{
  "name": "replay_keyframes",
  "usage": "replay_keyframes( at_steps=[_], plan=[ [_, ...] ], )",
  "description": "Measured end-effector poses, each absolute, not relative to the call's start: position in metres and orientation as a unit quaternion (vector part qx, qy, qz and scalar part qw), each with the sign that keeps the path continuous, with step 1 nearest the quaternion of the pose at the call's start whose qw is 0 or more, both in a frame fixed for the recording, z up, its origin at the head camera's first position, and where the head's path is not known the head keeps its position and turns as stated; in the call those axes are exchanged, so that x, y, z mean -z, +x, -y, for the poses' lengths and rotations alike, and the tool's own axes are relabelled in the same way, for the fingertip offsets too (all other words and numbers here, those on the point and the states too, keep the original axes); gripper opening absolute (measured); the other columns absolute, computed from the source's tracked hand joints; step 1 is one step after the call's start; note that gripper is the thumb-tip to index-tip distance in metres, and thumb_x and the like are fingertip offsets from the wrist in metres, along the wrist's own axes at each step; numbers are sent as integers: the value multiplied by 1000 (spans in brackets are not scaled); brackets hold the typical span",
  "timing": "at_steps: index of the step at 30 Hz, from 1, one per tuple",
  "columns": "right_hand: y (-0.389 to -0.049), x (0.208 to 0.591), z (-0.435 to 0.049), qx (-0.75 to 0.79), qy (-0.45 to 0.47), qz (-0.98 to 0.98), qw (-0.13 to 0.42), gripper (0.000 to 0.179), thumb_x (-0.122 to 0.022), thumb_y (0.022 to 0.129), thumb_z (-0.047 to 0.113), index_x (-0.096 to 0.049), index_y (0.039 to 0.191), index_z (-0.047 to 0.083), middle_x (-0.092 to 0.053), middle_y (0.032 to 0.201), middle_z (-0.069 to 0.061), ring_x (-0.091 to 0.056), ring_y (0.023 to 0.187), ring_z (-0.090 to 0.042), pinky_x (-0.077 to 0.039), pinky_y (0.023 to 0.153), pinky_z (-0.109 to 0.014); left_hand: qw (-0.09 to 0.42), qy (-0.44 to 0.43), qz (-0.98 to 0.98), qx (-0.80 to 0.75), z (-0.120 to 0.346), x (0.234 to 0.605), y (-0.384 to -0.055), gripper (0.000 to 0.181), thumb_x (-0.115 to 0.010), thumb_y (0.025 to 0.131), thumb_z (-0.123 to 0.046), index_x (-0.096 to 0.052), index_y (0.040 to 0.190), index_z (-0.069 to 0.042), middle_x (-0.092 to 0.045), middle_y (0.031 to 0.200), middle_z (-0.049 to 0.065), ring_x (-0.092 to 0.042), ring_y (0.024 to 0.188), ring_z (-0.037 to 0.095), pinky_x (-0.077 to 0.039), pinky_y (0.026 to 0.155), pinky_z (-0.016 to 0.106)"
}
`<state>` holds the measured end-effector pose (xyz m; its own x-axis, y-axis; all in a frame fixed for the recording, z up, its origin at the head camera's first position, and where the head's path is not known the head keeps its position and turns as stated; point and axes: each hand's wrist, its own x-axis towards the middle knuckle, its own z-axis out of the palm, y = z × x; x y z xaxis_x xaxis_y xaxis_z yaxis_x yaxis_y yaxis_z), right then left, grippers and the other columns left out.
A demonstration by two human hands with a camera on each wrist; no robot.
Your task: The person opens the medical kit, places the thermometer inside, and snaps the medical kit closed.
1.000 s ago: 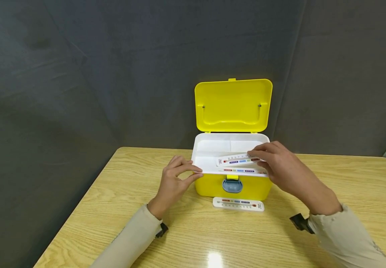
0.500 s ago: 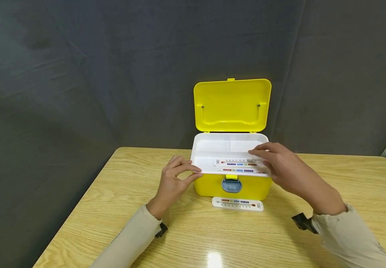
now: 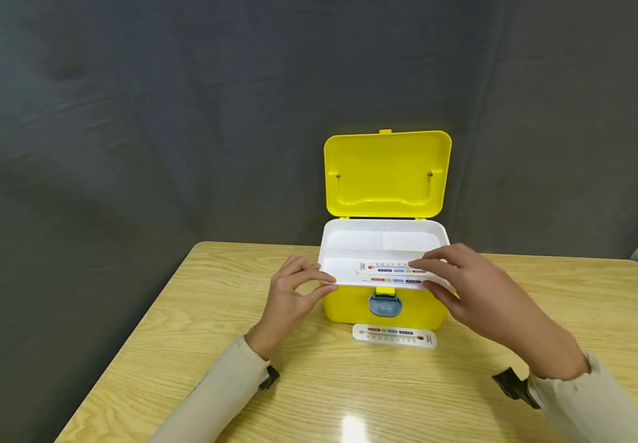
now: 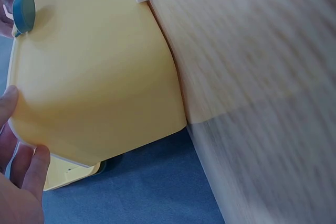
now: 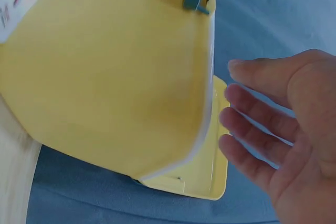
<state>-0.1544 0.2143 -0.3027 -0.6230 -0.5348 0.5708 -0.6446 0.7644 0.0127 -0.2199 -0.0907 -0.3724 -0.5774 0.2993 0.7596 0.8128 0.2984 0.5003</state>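
A yellow storage box [image 3: 346,306] stands on the table with its yellow lid [image 3: 386,166] up and a white compartment tray [image 3: 336,266] in its top. My left hand [image 3: 292,292] holds the front left corner of its rim; in the left wrist view the fingers [image 4: 35,174] bend over that edge. Two flat white thermometers lie in the tray's front compartment, one behind [image 3: 385,269] the other [image 3: 392,280]. Above the compartment's right end hovers my right hand [image 3: 476,295], fingers spread and holding nothing. It partly covers the rear thermometer.
Another white thermometer [image 3: 394,336] lies on the wooden table [image 3: 230,369] just in front of the box. A grey-blue latch [image 3: 385,304] hangs on the box's front. Dark grey cloth [image 3: 241,123] rises behind the table.
My right hand has let go of the rear thermometer, which was tilted and now lies nearly parallel to the front one. That hand's thumb and fingers have spread. The left hand stays put.
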Motion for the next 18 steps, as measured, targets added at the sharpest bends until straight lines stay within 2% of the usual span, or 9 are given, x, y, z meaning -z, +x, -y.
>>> replay_keyframes(
  at_steps=[2, 3, 6, 8, 10, 11, 15, 16, 18],
  plan=[
    [-151, 305, -212, -100, 343, 887, 293, 47, -87, 69, 3, -73, 113, 12, -68, 107, -5, -63, 93, -21, -57, 73, -39, 279, -368, 757, 462, 91, 372, -220, 10, -84, 78, -10, -80, 87, -11, -61, 79, 10, -60, 93, 20, -53, 97, 33],
    [-149, 307, -211, -102, 350, 883, 297, 44, -86, 71, 4, -73, 113, 13, -68, 107, -5, -63, 93, -21, -57, 74, -39, 281, -369, 756, 461, 91, 372, -221, 10, -84, 78, -10, -80, 87, -11, -61, 79, 9, -60, 92, 19, -53, 96, 33],
    [-142, 311, -210, -104, 369, 873, 302, 22, -71, 94, 23, -72, 114, 15, -68, 107, -1, -64, 95, -19, -58, 77, -39, 292, -378, 752, 455, 90, 373, -222, 10, -84, 78, -10, -80, 87, -11, -62, 78, 8, -61, 90, 19, -54, 95, 31],
    [-136, 314, -210, -102, 381, 867, 305, 31, -49, 105, 35, -72, 115, 16, -67, 107, 2, -63, 95, -17, -58, 78, -38, 304, -389, 746, 448, 90, 373, -223, 10, -84, 78, -8, -80, 87, -11, -63, 79, 6, -61, 89, 19, -54, 93, 31],
    [-130, 318, -209, -96, 396, 861, 304, 51, -28, 107, 43, -72, 114, 17, -66, 105, 4, -63, 94, -15, -57, 77, -35, 319, -402, 738, 438, 91, 373, -224, 11, -84, 77, -6, -80, 87, -10, -64, 79, 4, -61, 88, 19, -54, 90, 31],
    [-127, 321, -208, -91, 402, 860, 301, 55, -24, 107, 44, -72, 113, 18, -66, 104, 6, -62, 93, -13, -57, 77, -33, 325, -408, 735, 433, 91, 373, -225, 12, -84, 77, -5, -80, 88, -10, -64, 80, 3, -61, 87, 19, -54, 89, 31],
    [-118, 331, -207, -71, 432, 858, 268, 53, -24, 107, 44, -72, 110, 21, -65, 102, 11, -59, 91, -7, -56, 76, -27, 340, -424, 725, 423, 92, 374, -225, 15, -84, 75, -2, -80, 88, -9, -66, 83, 3, -60, 87, 18, -53, 86, 28],
    [-118, 333, -207, -68, 436, 860, 257, 49, -28, 107, 44, -72, 110, 21, -65, 102, 11, -58, 90, -6, -56, 75, -25, 342, -427, 723, 421, 93, 374, -225, 15, -84, 75, -2, -80, 88, -8, -67, 85, 3, -60, 87, 18, -53, 85, 27],
    [-118, 337, -207, -66, 442, 863, 236, 30, -48, 105, 38, -72, 110, 21, -65, 102, 11, -58, 90, -6, -56, 74, -25, 348, -431, 720, 418, 93, 374, -225, 16, -85, 74, -1, -80, 88, -8, -67, 87, 3, -59, 88, 18, -52, 82, 27]
  ],
)
